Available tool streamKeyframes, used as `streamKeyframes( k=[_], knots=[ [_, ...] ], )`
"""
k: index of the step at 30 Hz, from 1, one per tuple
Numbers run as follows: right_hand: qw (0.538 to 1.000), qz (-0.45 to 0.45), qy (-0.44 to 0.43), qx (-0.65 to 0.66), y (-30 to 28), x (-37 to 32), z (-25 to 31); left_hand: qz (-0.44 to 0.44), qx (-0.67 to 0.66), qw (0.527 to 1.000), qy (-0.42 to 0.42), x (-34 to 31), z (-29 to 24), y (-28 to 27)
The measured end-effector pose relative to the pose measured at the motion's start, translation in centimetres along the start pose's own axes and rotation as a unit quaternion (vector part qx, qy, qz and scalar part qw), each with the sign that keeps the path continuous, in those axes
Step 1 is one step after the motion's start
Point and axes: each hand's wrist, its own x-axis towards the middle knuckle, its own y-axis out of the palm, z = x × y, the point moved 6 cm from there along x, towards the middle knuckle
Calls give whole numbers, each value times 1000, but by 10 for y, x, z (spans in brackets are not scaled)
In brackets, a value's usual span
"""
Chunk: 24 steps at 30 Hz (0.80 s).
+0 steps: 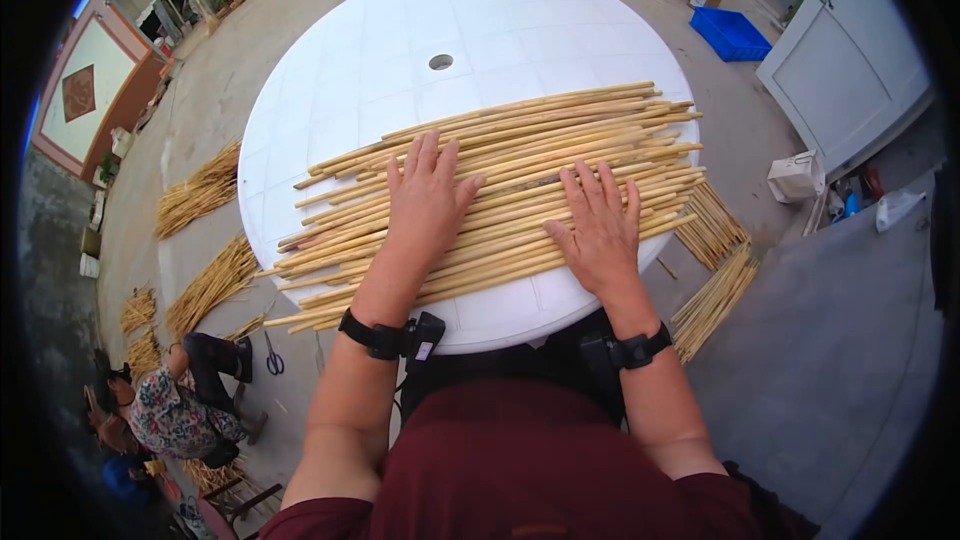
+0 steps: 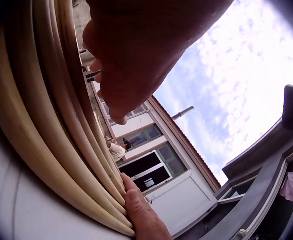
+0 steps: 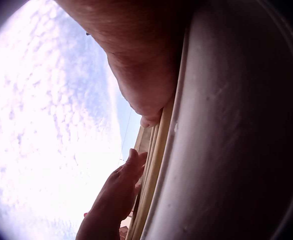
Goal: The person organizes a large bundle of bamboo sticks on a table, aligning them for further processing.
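Note:
Many pale yellow stalks [image 1: 520,165] lie side by side across a round white table [image 1: 350,50], their left ends uneven. In the head view my left hand [image 1: 430,195] rests on the stalks left of centre, palm down with fingers spread. To its right, my right hand [image 1: 600,225] lies flat on them too, fingers extended. The left wrist view has stalks [image 2: 51,110] close up, beside the left hand [image 2: 136,60]. In the right wrist view the right hand [image 3: 146,85] touches the stalks [image 3: 154,165] over the table's edge, the other hand beyond it.
More stalk bundles [image 1: 210,285] lie on the ground left of the table, with others [image 1: 715,300] at the right. Scissors [image 1: 273,355] lie near a seated person [image 1: 185,415] at lower left. A blue crate [image 1: 731,34] and a white door [image 1: 850,50] stand at upper right.

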Motion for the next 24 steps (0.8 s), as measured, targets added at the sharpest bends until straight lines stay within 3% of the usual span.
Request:
streamKeyframes(
  k=[1,2,8,19,24],
  knots=[
    [1000,4,4,2,0,0,0,3,13,1000,-3,6,-2,1],
    [1000,8,7,2,0,1,0,61,17,998,-12,11,-3,7],
    [1000,8,13,3,-1,1,0,134,17,990,-33,12,-15,5],
    [1000,6,14,24,-2,4,1,148,13,988,-31,-5,16,4],
    [1000,2,16,23,-4,5,2,164,73,983,-39,9,0,-14]
  ],
)
